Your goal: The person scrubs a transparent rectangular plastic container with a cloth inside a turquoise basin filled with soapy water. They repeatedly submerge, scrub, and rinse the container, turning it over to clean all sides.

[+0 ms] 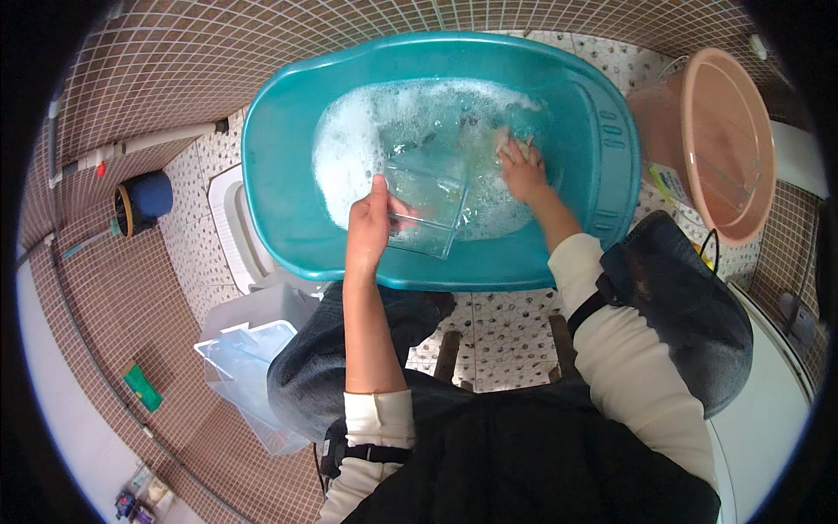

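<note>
1. Clear rectangular plastic box (428,210): see-through, straight-edged, square-cornered, wet-looking, held tilted. It is within the teal washtub (284,166), around the middle of its length and closer to the near long edge; how deep its far end sits in the white suds (340,166) I cannot tell.
2. Left hand (370,218): clamped on the box's left side, thumb pointing up along it, other fingers showing through the plastic.
3. Right hand (522,173): fingers bent and slightly apart, in the suds toward the tub's right end, at something pale; whether they grip it I cannot tell.
4. Brown mosaic-tiled wall (183,65) with pale grout, running along the tub's far edge.
5. White floor tiles (515,336) with dark pebble-like spots, beneath the tub.
6. Teal tub itself: oval, smooth-rimmed, slotted at its right end, foam thickest toward the left end.
7. Peach plastic bucket (655,122), just beyond the tub's right end, tilted.
8. White squat toilet (229,236), partly under the tub's left end.
9. Translucent plastic bin (253,375), off the tub's near left corner.
10. Dark blue waste bin (154,194), left of the toilet.
11. Small green packet (142,389), farther toward the lower left.
</note>
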The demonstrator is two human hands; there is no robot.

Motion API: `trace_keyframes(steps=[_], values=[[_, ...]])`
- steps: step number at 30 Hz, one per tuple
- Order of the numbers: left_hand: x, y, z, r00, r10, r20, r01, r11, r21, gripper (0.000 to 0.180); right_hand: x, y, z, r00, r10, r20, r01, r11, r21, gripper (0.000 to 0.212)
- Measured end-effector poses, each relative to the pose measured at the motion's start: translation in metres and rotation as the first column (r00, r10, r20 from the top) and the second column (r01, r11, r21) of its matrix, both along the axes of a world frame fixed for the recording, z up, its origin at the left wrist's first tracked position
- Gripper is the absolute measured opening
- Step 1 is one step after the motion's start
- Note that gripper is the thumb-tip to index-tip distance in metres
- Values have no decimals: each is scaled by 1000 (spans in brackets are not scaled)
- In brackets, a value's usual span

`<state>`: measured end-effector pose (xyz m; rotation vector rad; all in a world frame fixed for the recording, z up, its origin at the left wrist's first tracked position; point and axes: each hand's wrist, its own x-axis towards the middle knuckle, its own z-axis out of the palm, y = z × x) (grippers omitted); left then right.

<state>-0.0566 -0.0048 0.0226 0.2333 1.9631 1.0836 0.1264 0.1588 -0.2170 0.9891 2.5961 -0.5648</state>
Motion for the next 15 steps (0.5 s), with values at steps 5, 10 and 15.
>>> trace_keyframes(steps=[5, 10, 15], values=[[2, 1, -14, 942, 209, -261, -208, 978, 34, 68, -14, 4, -2, 921, -389, 2, 263, 617, -742, 38], [2, 8, -21, 823, 211, -527, -234, 972, 24, 66, -28, 17, 123, 682, -632, -369, -101, 419, -903, 28], [4, 18, -21, 819, 178, -545, -294, 946, -133, 64, -46, -17, 245, 614, 75, -786, -408, 883, -234, 21]])
